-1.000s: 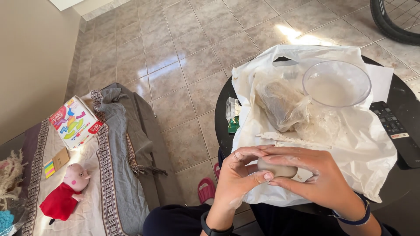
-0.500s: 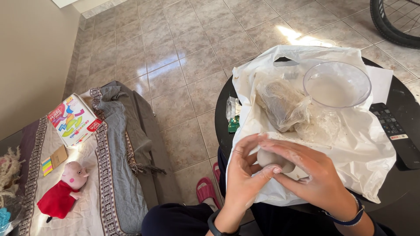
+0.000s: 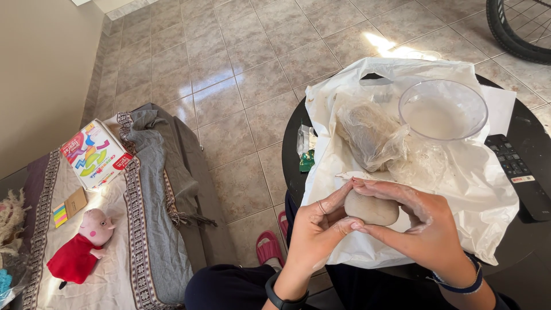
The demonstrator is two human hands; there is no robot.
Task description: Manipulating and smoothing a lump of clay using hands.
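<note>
A smooth grey lump of clay rests between both my hands, just above a white plastic bag spread over a round black table. My left hand cups its left side, fingers curled around it. My right hand wraps its right and near side, thumb meeting the left fingers. Behind the lump lies a clear bag holding more grey clay. A clear glass bowl with milky water stands at the back.
A black remote control lies at the table's right edge. A small green wrapper sits at the left rim. On the left, a cloth-covered couch holds a colourful box, a pink stuffed toy and sticky notes. A bicycle tyre is at the far right.
Both hands have shifted slightly on the lump, turning and pressing it; the fingers now close more evenly around it. The rest of the scene is unchanged.
</note>
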